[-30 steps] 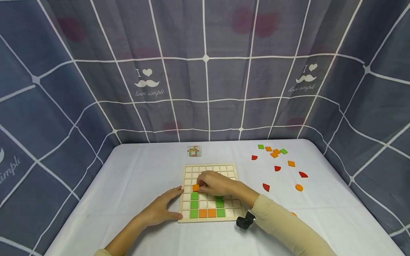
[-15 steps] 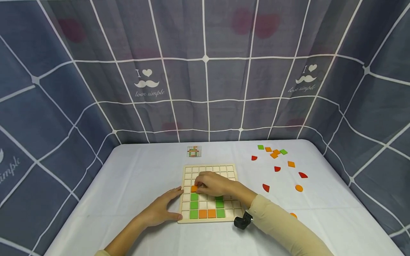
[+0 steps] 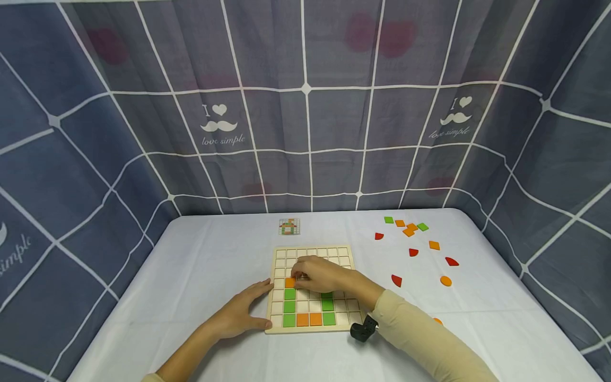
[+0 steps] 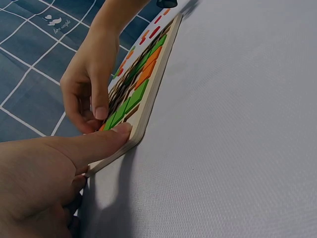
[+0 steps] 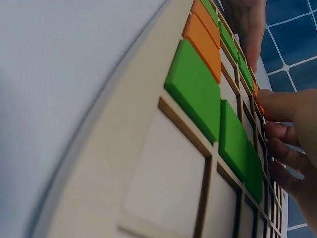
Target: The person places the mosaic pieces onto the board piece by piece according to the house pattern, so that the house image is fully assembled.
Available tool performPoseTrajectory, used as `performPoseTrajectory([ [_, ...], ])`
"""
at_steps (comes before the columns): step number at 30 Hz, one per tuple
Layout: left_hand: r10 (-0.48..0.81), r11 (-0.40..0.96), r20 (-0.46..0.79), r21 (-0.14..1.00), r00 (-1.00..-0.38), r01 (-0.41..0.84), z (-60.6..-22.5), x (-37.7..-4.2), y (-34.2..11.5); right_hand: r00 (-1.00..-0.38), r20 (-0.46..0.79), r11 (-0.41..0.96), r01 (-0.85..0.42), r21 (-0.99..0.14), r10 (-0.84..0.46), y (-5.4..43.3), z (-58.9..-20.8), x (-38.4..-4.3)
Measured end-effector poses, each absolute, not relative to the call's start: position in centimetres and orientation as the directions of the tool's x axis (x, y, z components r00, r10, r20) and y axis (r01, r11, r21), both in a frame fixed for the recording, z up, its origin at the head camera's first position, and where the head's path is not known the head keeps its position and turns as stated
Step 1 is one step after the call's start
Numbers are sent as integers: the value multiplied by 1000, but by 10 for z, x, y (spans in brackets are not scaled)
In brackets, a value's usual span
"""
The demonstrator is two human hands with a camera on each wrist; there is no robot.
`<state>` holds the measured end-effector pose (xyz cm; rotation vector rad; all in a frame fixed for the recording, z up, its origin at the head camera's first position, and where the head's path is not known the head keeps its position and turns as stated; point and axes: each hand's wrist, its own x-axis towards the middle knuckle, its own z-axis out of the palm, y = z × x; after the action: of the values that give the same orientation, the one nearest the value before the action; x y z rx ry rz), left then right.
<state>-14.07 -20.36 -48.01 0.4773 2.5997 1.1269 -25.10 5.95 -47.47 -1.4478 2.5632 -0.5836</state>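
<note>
Eight tiles (image 3: 289, 306) sit placed; right hand (image 3: 319, 274) pinches an orange tile (image 3: 289, 283), left hand (image 3: 238, 314) spreads its fingers; loose pieces (image 3: 434, 245) remain toward bench's (image 3: 215, 254) right edge.

The right hand (image 3: 319, 274) hides part of the board (image 3: 303, 306), the sleeve (image 3: 422, 337) part of an orange piece (image 3: 438, 320)

Beige sleeves (image 3: 431, 339), black wrist camera (image 3: 364, 329)

Table (image 3: 215, 254): draped white, faintly creased. Curtain (image 3: 272, 119) rises behind table and along both its sides; blue-grey, white-gridded. Moustache print (image 3: 219, 125) above table's far edge, left part; second print (image 3: 456, 117) above right part; both read "love simple". Cut-off print (image 3: 16, 257) left of table. Blotches (image 3: 400, 38), faded red, high above table.
</note>
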Motion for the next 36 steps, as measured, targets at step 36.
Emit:
performPoseTrajectory([
  [36, 397, 653, -103, 730, -912, 202, -481, -139, -203, -798, 214, 675, -594, -438, -563, 221, -450, -315],
])
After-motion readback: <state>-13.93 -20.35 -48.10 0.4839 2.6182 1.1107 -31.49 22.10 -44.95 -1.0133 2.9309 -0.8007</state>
